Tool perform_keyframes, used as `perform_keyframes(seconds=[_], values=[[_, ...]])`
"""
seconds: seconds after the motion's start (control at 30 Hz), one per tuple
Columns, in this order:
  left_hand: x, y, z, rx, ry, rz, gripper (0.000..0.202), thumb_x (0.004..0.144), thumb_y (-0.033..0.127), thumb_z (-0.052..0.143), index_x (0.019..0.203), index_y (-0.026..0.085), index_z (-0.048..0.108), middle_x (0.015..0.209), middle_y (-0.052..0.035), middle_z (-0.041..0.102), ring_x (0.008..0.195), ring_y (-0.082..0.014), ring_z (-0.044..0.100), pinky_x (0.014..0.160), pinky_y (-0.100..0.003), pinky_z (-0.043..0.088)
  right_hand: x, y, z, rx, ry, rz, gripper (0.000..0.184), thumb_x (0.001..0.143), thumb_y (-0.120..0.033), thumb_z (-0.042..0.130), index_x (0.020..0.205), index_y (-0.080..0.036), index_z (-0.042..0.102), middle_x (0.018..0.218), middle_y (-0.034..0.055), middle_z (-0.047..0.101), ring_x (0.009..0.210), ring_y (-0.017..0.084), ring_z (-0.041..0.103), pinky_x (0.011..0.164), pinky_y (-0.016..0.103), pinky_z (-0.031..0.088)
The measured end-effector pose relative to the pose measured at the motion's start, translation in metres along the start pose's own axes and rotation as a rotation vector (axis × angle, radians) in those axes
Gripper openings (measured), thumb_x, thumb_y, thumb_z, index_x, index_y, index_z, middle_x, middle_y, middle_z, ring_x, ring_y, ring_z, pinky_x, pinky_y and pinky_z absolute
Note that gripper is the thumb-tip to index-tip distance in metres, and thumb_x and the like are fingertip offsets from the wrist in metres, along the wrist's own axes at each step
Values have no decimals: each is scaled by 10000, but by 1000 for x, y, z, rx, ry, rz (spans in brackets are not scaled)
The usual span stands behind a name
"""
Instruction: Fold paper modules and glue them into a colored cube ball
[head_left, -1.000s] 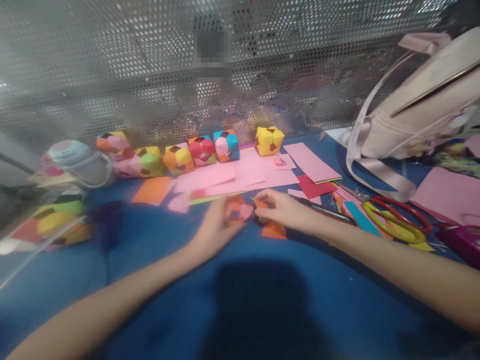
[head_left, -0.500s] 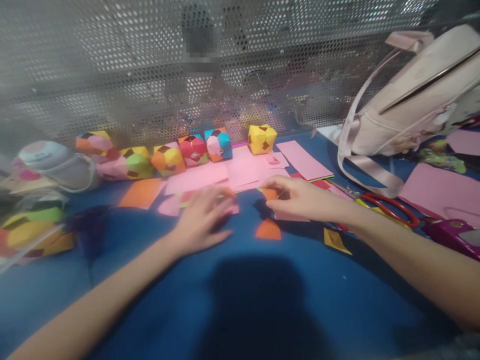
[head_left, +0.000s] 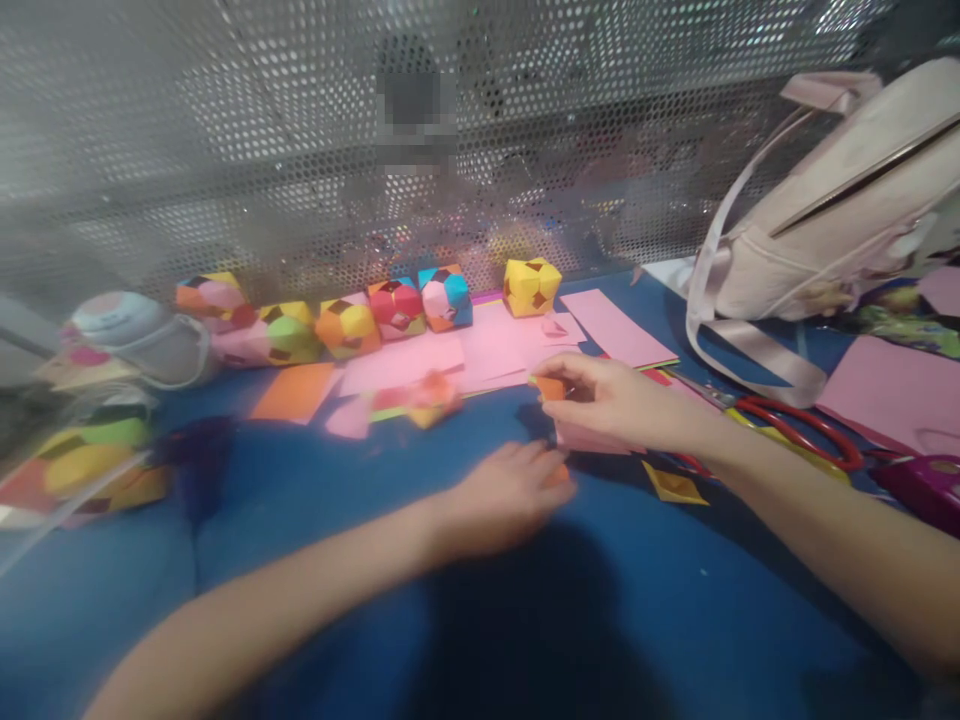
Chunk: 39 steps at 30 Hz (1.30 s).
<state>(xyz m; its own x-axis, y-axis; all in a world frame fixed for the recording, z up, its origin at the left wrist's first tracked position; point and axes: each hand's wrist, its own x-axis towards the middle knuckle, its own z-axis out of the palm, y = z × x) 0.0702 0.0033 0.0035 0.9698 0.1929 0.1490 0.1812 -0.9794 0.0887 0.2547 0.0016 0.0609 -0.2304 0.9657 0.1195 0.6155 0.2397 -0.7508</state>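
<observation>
My right hand (head_left: 611,400) is closed in a pinch on a small folded orange paper piece (head_left: 551,388), held just above the blue surface. Motion blurs my left hand (head_left: 517,490), which reaches over a second orange paper piece (head_left: 556,474); its fingers are too smeared to show a grip. To the left of both hands lies a partly folded orange, pink and yellow paper model (head_left: 433,400), also blurred. A small folded yellow paper piece (head_left: 676,486) rests to the right, below my right forearm.
Several finished paper balls (head_left: 397,308) line the perforated metal panel (head_left: 315,200), with a yellow one (head_left: 532,287) apart. Pink sheets (head_left: 487,345) and an orange sheet (head_left: 294,392) lie in front. Red-handled scissors (head_left: 799,430), a purple tool (head_left: 919,485) and a pale bag (head_left: 825,220) stand right.
My left hand has moved right and toward me, from the multicoloured paper model to the loose orange piece. My right hand stays nearly in place with its orange piece.
</observation>
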Motion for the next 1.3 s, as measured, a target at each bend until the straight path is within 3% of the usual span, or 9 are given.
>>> perform_keyframes(seconds=[0.1, 0.2, 0.33, 0.47, 0.6, 0.83, 1.07, 1.17, 1.3], values=[[6, -5, 3, 12, -39, -2, 274, 861, 95, 366, 978, 113, 613, 1028, -186, 624, 915, -258, 581, 791, -410, 491, 1, 4, 2, -7, -9, -7, 268, 774, -248, 554, 1029, -169, 583, 962, 47, 655, 866, 181, 625, 797, 331, 503], [1, -11, -2, -177, 56, -79, 260, 859, 124, 392, 954, 125, 634, 986, -163, 633, 889, -224, 586, 792, -362, 492, 3, 10, 4, 48, 13, -21, 278, 774, -259, 563, 1038, -173, 580, 986, 52, 650, 911, 188, 621, 833, 347, 496], [-12, -23, -15, -687, 338, -414, 224, 835, 190, 501, 997, 162, 653, 989, -114, 664, 928, -199, 606, 845, -340, 480, 4, 14, 6, 157, 70, -21, 329, 767, -286, 585, 1078, -182, 562, 1023, 60, 636, 923, 195, 620, 835, 368, 504], [-16, -36, -31, -1422, 674, -837, 198, 749, 205, 627, 943, 177, 652, 902, -55, 686, 820, -174, 642, 785, -330, 506, 0, 5, 10, 158, 87, -26, 276, 768, -279, 588, 1028, -193, 556, 985, 51, 631, 894, 187, 620, 803, 354, 521], [-10, -35, -37, -1882, 804, -865, 107, 693, 124, 637, 798, 141, 633, 805, -42, 671, 720, -137, 637, 729, -276, 517, -6, -4, 22, 151, 73, -71, 238, 787, -249, 569, 1022, -216, 551, 999, 40, 640, 903, 177, 622, 806, 335, 525], [-6, -16, -31, -2071, 738, -882, 122, 737, 122, 563, 825, 134, 646, 848, -56, 675, 786, -136, 645, 700, -233, 524, -17, -8, 52, -12, 183, -242, 310, 788, -184, 543, 1097, -212, 539, 1099, 72, 637, 1017, 201, 605, 888, 349, 494], [-10, 0, -35, -1977, 745, -792, 235, 751, 143, 610, 976, 192, 652, 1071, -33, 662, 1008, -143, 615, 924, -244, 474, -17, -7, 52, -44, 259, -276, 310, 819, -214, 540, 1128, -217, 514, 1136, 81, 625, 1031, 204, 602, 873, 360, 504], [-12, 0, -31, -1939, 758, -861, 337, 729, 114, 625, 1050, 214, 620, 1080, -32, 657, 1008, -150, 621, 908, -258, 488, -17, -4, 52, -69, 241, -310, 290, 820, -202, 533, 1109, -215, 523, 1139, 84, 625, 1054, 209, 592, 905, 377, 487], [-11, -4, -27, -1960, 789, -877, 191, 751, 129, 586, 930, 164, 642, 983, -56, 676, 934, -171, 646, 824, -280, 532, -17, -5, 51, -49, 181, -267, 280, 796, -182, 542, 1074, -211, 544, 1123, 77, 632, 1039, 200, 598, 892, 349, 495]])
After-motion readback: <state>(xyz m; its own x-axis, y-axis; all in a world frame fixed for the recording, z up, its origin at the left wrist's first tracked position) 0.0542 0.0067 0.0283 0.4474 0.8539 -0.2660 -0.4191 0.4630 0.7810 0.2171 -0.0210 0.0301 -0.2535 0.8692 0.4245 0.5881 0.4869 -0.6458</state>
